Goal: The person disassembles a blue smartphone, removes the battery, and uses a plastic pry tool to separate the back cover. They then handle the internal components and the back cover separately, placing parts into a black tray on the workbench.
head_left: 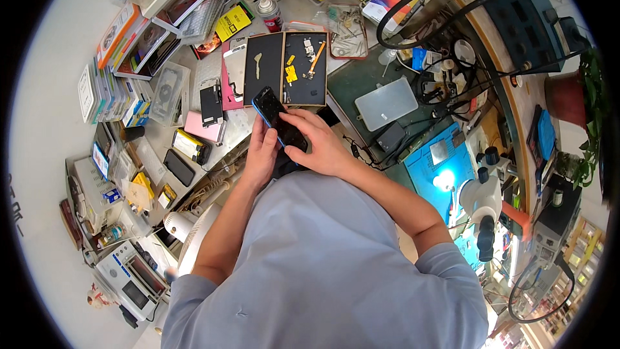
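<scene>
- your left hand (261,150) has the blue-edged smartphone (267,103) gripped, by the worktop's (236,134) near edge
- right hand's (318,140) holding it too, fingers over the screen
- open black box (263,52) just beyond

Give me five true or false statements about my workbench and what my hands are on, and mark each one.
1. The left hand and right hand are both on a dark, blue-edged phone. True.
2. Small yellow pieces lie in the flat black open box. True.
3. The white microscope stands at the person's left. False: the microscope is at the right.
4. The green leafy plant has a blue pot. False: its pot is reddish-brown.
5. A bright light shows over the blue mat. True.
</scene>
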Demonstrator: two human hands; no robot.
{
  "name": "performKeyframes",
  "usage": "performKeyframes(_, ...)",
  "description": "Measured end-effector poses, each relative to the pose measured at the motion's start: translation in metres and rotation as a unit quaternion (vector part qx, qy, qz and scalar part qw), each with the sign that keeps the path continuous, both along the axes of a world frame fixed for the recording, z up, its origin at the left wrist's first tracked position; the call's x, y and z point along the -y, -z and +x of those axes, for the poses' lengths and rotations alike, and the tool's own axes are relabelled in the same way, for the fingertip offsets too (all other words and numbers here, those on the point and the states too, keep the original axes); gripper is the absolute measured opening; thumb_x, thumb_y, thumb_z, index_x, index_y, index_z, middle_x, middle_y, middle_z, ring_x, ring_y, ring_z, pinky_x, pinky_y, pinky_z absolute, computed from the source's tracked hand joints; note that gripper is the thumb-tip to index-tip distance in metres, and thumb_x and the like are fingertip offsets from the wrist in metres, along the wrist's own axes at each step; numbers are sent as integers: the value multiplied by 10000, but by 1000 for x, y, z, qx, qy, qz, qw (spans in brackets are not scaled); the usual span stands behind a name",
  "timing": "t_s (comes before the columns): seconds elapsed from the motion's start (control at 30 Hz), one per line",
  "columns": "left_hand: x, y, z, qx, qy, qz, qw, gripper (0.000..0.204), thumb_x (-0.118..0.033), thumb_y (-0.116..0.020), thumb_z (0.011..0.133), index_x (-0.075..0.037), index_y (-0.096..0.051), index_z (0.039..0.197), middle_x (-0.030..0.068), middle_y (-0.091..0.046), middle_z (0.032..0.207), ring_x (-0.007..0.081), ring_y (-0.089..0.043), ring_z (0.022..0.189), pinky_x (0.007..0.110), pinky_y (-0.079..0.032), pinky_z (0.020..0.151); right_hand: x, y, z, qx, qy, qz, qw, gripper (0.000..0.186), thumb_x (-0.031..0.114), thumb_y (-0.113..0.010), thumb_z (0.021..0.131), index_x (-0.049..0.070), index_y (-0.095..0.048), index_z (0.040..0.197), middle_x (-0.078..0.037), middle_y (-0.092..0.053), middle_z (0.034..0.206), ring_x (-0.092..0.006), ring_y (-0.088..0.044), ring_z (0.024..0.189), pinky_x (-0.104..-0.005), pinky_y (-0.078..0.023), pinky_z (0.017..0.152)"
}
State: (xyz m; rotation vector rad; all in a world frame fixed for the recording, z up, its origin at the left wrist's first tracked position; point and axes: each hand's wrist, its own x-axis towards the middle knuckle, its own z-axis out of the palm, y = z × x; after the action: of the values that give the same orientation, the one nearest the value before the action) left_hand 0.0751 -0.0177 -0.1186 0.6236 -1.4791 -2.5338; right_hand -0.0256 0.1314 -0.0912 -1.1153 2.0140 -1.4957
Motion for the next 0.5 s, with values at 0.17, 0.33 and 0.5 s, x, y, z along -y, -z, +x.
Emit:
performKeyframes(0.17,0,-12,-6,11,6,129,992,502,-186,-473,1014,-101,-272,1466,107,-422,1421,246,-443,1302,424,-401,1078,-1,-10,-1,-75,23,40,996,600,190,-705,774,52,-522,1328,-162,-477,1349,-333,-489,1204,-411,-403,1030)
performKeyframes(0.33,-8,-20,-12,50,-42,86,994,423,-110,-502,992,-79,-373,1393,99,-518,1322,216,-537,1199,382,-480,994,1,-19,-5,-129,40,56,989,551,194,-706,790,51,-541,1295,-158,-509,1303,-325,-501,1177,-406,-436,984)
performKeyframes(0.5,-4,-28,-14,37,-60,123,990,327,-84,-492,995,-46,-442,1316,110,-571,1260,225,-596,1124,379,-521,945,0,-9,-8,-41,105,15,994,467,112,-669,832,43,-544,1276,-156,-532,1265,-302,-545,1117,-361,-490,902)
